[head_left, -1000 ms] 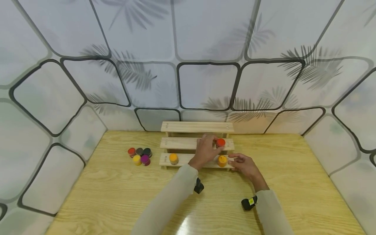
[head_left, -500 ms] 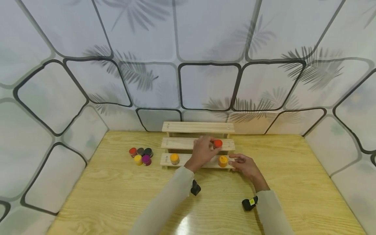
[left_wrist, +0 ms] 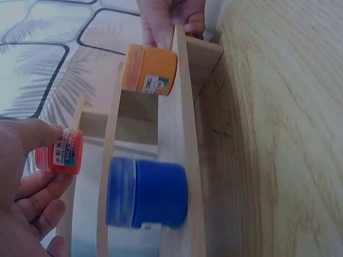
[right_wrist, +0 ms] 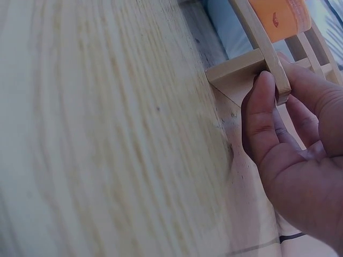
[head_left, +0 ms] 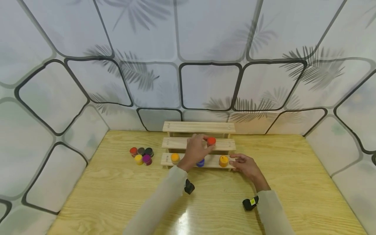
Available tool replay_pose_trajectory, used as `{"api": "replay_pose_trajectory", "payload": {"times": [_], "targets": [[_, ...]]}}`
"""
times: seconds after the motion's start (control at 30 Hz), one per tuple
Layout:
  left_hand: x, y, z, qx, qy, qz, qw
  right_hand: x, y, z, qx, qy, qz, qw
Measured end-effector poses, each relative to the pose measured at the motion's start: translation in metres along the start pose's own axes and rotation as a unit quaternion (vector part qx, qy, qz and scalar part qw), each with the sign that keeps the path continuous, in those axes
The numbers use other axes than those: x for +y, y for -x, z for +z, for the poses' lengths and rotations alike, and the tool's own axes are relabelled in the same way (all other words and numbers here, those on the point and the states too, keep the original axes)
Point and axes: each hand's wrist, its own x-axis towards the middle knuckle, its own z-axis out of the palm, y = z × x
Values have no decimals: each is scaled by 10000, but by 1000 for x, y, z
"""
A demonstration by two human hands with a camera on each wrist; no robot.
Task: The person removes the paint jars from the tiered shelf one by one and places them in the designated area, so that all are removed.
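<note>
My left hand point(head_left: 195, 150) pinches a small red paint jar point(left_wrist: 65, 151) between thumb and fingers, by the middle step of a three-step wooden rack point(head_left: 170, 143). Below that hand, a blue paint jar point(left_wrist: 155, 193) stands on the lowest step, partly covered by the wrist in the head view. An orange paint jar point(head_left: 223, 161) sits toward the right end of the same step, and a yellow-orange jar point(head_left: 175, 158) toward its left end. My right hand point(head_left: 244, 166) grips the right end of the lowest step, thumb and fingers on opposite sides of the board point(right_wrist: 268, 59).
Left of the rack, several paint jars stand grouped on the wooden table point(head_left: 102, 182): a red jar point(head_left: 133, 151), a yellow jar point(head_left: 139, 159), a purple jar point(head_left: 147, 159) and dark ones. A patterned backdrop point(head_left: 205, 85) rises behind the rack.
My left hand has carried the red jar leftward along the middle step, bringing the blue jar on the lowest step into view. The right hand stays at the rack's end.
</note>
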Motion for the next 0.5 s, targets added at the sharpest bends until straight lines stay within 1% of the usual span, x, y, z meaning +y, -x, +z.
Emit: {"api": "replay_pose_trajectory", "payload": {"times": [0.17,0.33,0.5], "targets": [[-7,3,-7,82,203,-105,9997,-1,1,1,-7,13,-2,10000],[-13,4,-14,122,192,-201,9995,0,1,0,16,27,-19,10000],[-19,6,-21,192,291,-302,9989,1,0,-1,-39,32,-89,9999]]}}
